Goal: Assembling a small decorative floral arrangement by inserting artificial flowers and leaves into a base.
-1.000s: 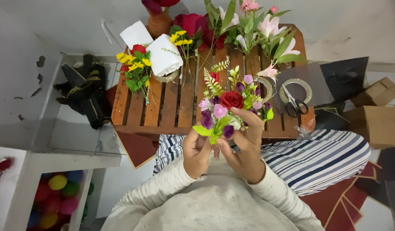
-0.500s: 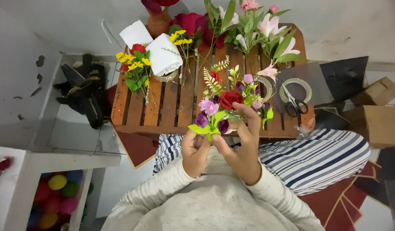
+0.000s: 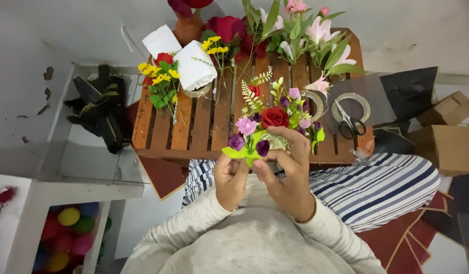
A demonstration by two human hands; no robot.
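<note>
Bouquet [image 3: 267, 127] sits clasped between both hands [image 3: 265, 175], above their fingertips.

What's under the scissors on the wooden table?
The black-handled scissors lie on a tape ring, which rests on the slatted wooden table. Through the ring shows a dark sheet; the part of the ring beneath the handles is covered.

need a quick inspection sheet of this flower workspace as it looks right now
surface: slatted brown wooden table.
job's things: small bouquet of red, pink and purple artificial flowers.
clutter: yellow flower sprig, white folded cloths, black-handled scissors, pink lily stems.
grippers: left hand and right hand both grip the bouquet from below.
cables: nothing seen.
surroundings: striped blue and white fabric, brown cardboard boxes.
</note>
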